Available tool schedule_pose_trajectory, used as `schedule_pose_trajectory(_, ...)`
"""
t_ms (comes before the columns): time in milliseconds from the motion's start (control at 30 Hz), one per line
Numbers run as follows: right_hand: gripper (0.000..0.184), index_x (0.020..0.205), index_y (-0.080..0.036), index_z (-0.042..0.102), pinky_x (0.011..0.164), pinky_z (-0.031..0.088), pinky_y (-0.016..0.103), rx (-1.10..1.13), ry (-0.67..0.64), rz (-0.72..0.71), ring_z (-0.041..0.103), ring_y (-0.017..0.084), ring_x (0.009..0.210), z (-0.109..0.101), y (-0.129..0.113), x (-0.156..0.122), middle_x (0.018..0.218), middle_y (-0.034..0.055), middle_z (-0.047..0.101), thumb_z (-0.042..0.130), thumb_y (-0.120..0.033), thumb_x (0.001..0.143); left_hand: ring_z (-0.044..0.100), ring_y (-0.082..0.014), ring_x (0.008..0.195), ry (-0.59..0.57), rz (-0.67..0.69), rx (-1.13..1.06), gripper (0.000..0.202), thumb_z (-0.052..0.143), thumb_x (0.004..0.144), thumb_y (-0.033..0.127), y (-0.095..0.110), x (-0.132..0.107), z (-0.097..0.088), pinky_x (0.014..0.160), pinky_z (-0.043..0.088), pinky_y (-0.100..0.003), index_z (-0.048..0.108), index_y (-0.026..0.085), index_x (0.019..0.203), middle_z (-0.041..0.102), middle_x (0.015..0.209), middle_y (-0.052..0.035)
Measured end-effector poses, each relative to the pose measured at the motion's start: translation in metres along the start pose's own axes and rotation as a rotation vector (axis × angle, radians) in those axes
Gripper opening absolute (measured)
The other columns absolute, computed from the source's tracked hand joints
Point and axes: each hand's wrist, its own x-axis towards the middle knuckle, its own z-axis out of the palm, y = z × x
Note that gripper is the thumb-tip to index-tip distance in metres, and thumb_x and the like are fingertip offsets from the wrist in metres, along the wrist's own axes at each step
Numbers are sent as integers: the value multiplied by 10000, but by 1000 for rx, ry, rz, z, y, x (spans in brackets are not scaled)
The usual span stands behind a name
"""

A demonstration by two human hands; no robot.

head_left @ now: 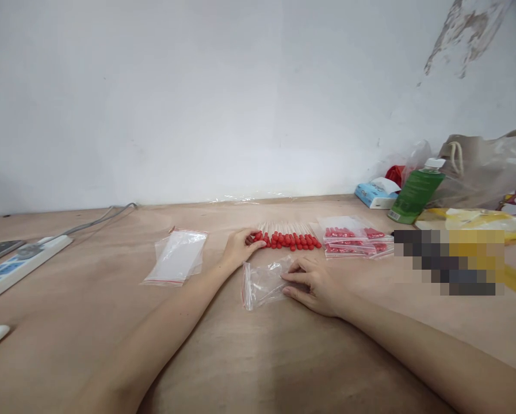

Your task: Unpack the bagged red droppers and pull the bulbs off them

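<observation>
Left hand (239, 248) at red-tipped sticks (287, 239), right hand (313, 286) part-hiding clear bag (264, 282) (finger grips unclear)

My left hand (239, 247): extended forward, fingertips unclear from here; my right hand (316, 287): fingers half-curled; two forearms (425, 348): bare, converging

Single head-worn view, facing forward and down over the tabletop (223, 362), near left hand (239, 247) and right hand (319, 287), wall (175, 103) beyond.

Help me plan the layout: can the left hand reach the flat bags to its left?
Probably yes: the left hand, touching the red-tipped sticks, has only tabletop showing between it and the flat bags.
</observation>
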Motion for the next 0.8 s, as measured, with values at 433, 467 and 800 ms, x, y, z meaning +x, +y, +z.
schedule_pose_trajectory(433, 273, 973, -239, 655, 740, 430, 317, -4, 15, -10, 524, 167, 824, 0, 1, 0, 897, 62, 572, 501, -399, 815, 520, -104, 605, -37, 122, 5, 286, 588, 766, 302, 15, 4, 4, 622, 461, -243, 634, 189, 1025, 566, 737, -8)
schedule_pose_trajectory(467, 275, 974, -239, 655, 740, 430, 318, -3, 15, -8, 524, 168, 823, 0, 1, 0, 896, 62, 574, 501, -402, 815, 516, -104, 609, -36, 124, 9, 280, 569, 777, 282, 16, 2, 3, 627, 460, -245, 631, 190, 1035, 557, 741, -10)
schedule_pose_trajectory(800, 263, 977, -235, 648, 764, 424, 323, 6, 10, -4, 520, 167, 840, 0, 0, 0, 924, 61, 570, 509, -386, 812, 562, -135, 712, 96, -45, -31, 294, 504, 800, 362, 14, -9, -13, 652, 472, -257, 629, 142, 950, 584, 852, -58)
